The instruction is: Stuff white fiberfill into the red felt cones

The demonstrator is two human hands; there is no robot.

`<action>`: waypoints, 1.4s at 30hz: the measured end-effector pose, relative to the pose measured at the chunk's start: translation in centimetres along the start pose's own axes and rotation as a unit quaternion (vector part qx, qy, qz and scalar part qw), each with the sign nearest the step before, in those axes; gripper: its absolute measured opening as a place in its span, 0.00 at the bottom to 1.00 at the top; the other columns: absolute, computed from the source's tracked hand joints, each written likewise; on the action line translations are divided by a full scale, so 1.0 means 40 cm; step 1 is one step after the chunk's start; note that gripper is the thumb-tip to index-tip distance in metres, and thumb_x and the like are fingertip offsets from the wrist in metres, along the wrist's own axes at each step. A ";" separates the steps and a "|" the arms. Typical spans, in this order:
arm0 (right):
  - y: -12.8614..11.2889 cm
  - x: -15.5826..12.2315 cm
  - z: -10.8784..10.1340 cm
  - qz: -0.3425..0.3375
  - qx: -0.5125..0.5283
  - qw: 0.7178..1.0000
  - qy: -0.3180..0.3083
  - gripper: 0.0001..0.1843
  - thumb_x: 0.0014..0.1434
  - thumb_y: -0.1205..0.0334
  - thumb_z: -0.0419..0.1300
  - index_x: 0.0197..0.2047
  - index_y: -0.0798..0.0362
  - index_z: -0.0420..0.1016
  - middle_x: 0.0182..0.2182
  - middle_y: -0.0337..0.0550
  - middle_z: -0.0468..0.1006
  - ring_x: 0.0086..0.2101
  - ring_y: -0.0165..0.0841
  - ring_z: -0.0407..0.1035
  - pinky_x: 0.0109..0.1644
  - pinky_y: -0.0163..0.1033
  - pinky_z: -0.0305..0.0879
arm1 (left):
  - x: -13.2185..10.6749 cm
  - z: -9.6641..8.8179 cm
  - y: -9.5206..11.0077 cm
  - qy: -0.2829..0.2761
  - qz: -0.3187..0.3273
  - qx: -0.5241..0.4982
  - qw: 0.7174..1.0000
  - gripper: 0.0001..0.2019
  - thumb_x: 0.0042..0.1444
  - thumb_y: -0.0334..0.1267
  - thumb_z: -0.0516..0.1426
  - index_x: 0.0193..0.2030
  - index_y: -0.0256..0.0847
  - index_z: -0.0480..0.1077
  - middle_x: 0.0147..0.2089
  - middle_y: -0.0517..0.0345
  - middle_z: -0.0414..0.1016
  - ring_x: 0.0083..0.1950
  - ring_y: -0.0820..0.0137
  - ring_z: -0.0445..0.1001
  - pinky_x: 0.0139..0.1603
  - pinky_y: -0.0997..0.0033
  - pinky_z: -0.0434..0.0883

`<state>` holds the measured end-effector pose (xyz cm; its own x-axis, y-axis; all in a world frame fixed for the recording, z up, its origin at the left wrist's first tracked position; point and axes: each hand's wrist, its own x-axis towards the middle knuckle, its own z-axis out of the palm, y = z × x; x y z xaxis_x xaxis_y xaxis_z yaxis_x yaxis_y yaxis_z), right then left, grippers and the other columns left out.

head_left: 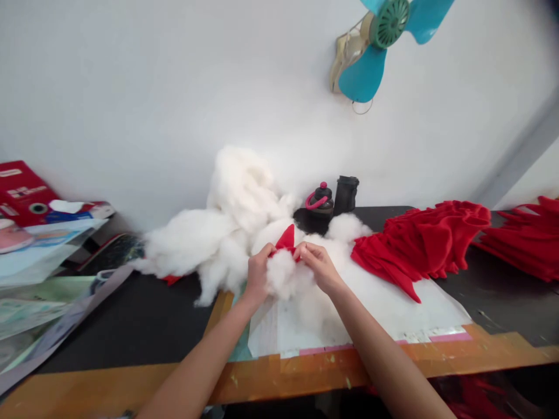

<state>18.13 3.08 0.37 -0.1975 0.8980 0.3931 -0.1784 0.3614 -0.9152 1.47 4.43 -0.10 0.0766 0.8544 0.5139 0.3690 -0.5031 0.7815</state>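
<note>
My left hand (257, 273) and my right hand (318, 265) are both closed on a small red fabric piece (286, 238) held over the table. A tuft of white stuffing (283, 274) bulges between the two hands, pressed against the fabric's opening. A big heap of the same white stuffing (227, 227) lies just behind and to the left of my hands. Under my hands a white sheet (393, 314) covers the dark tabletop.
A pile of red fabric pieces (423, 238) lies right of my hands, another red pile (528, 235) farther right. A dark bottle with a pink ring (321, 201) and a black container (347, 194) stand by the wall. Packages (39, 233) crowd the left. A blue fan (384, 41) hangs above.
</note>
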 end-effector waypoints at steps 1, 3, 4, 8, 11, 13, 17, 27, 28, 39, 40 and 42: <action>0.003 0.001 0.006 0.012 0.009 1.000 0.001 0.09 0.56 0.54 0.61 0.35 0.50 0.68 0.31 0.39 0.70 0.31 0.31 0.64 0.35 0.36 0.61 | -0.005 0.000 0.000 0.007 0.008 0.033 0.999 0.04 0.49 0.33 0.52 0.25 0.40 0.60 0.23 0.64 0.61 0.26 0.73 0.59 0.28 0.73 0.53; 0.014 0.004 0.016 0.022 0.001 1.000 -0.008 0.16 0.48 0.61 0.65 0.38 0.49 0.64 0.33 0.37 0.70 0.32 0.31 0.64 0.33 0.34 0.60 | -0.013 0.003 0.003 0.010 0.033 0.078 0.996 0.03 0.49 0.33 0.53 0.27 0.40 0.61 0.24 0.64 0.63 0.27 0.72 0.61 0.29 0.73 0.55; 0.020 0.007 0.018 0.018 -0.016 1.000 -0.009 0.17 0.45 0.65 0.65 0.38 0.49 0.63 0.33 0.36 0.69 0.32 0.30 0.63 0.32 0.33 0.58 | -0.016 0.004 0.006 0.007 0.046 0.088 0.995 0.01 0.48 0.32 0.53 0.28 0.40 0.62 0.25 0.64 0.64 0.28 0.72 0.62 0.30 0.73 0.56; 0.039 0.015 0.006 -0.034 -0.156 0.984 0.081 0.10 0.41 0.70 0.56 0.26 0.51 0.57 0.24 0.32 0.60 0.26 0.27 0.53 0.29 0.33 0.49 | -0.026 0.014 0.026 -0.042 0.085 0.028 0.995 0.09 0.45 0.28 0.54 0.36 0.39 0.66 0.33 0.58 0.71 0.34 0.69 0.69 0.35 0.73 0.63; 0.045 0.014 -0.012 -0.054 -0.236 0.950 0.195 0.13 0.42 0.69 0.55 0.22 0.51 0.50 0.20 0.30 0.52 0.25 0.26 0.47 0.28 0.34 0.44 | -0.036 0.026 0.044 -0.142 0.084 -0.079 0.983 0.18 0.48 0.31 0.56 0.48 0.38 0.66 0.44 0.52 0.72 0.41 0.66 0.71 0.39 0.72 0.67; 0.045 0.011 -0.016 -0.056 -0.241 0.936 0.250 0.15 0.43 0.69 0.54 0.22 0.50 0.47 0.20 0.30 0.50 0.25 0.26 0.45 0.28 0.34 0.42 | -0.039 0.036 0.048 -0.178 0.048 -0.117 0.976 0.18 0.49 0.33 0.57 0.49 0.38 0.66 0.43 0.53 0.70 0.42 0.67 0.70 0.39 0.72 0.68; 0.028 0.006 -0.004 -0.067 -0.152 0.973 0.159 0.11 0.44 0.69 0.57 0.25 0.50 0.54 0.24 0.32 0.58 0.27 0.27 0.53 0.30 0.33 0.50 | -0.023 0.039 0.025 -0.118 0.001 -0.103 0.988 0.05 0.43 0.29 0.53 0.29 0.39 0.62 0.29 0.62 0.62 0.31 0.72 0.62 0.31 0.76 0.60; 0.037 0.005 0.008 -0.055 -0.186 0.981 -0.006 0.11 0.43 0.70 0.56 0.28 0.50 0.56 0.25 0.32 0.58 0.27 0.27 0.52 0.30 0.33 0.48 | -0.029 0.026 0.009 0.012 0.052 -0.031 0.998 0.10 0.39 0.28 0.51 0.22 0.41 0.50 0.23 0.66 0.48 0.26 0.75 0.50 0.27 0.73 0.49; 0.043 0.005 0.004 -0.059 -0.202 0.977 0.032 0.11 0.42 0.70 0.54 0.26 0.50 0.52 0.23 0.32 0.55 0.26 0.27 0.50 0.29 0.34 0.46 | -0.037 0.032 0.019 -0.022 0.076 -0.034 0.996 0.09 0.40 0.28 0.52 0.23 0.41 0.52 0.23 0.66 0.50 0.26 0.75 0.51 0.27 0.74 0.50; 0.016 0.003 -0.004 -0.085 -0.117 0.984 0.103 0.13 0.44 0.67 0.57 0.26 0.50 0.52 0.24 0.33 0.56 0.27 0.28 0.52 0.31 0.34 0.50 | -0.038 0.054 0.012 -0.070 0.032 -0.037 0.996 0.03 0.50 0.31 0.54 0.27 0.38 0.63 0.24 0.64 0.61 0.27 0.73 0.60 0.29 0.74 0.57; 0.009 0.003 -0.002 -0.073 -0.091 0.991 0.058 0.11 0.47 0.66 0.58 0.28 0.50 0.55 0.26 0.34 0.59 0.28 0.29 0.55 0.32 0.34 0.52 | -0.035 0.050 0.005 -0.052 0.028 -0.032 0.998 0.02 0.49 0.30 0.53 0.27 0.38 0.64 0.24 0.64 0.62 0.28 0.73 0.61 0.29 0.75 0.58; 0.001 0.003 0.002 -0.047 -0.058 0.997 -0.004 0.09 0.51 0.63 0.59 0.34 0.50 0.61 0.32 0.37 0.64 0.32 0.30 0.60 0.34 0.35 0.57 | -0.030 0.042 -0.005 -0.005 0.028 -0.021 0.999 0.03 0.46 0.28 0.51 0.27 0.38 0.64 0.25 0.63 0.63 0.29 0.73 0.61 0.30 0.75 0.58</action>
<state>18.05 3.18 0.39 -0.1930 0.8570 0.4778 -0.0845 0.4706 -0.8783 2.86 3.72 -1.47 0.1050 0.8264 0.5532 0.3256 -0.5541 0.7661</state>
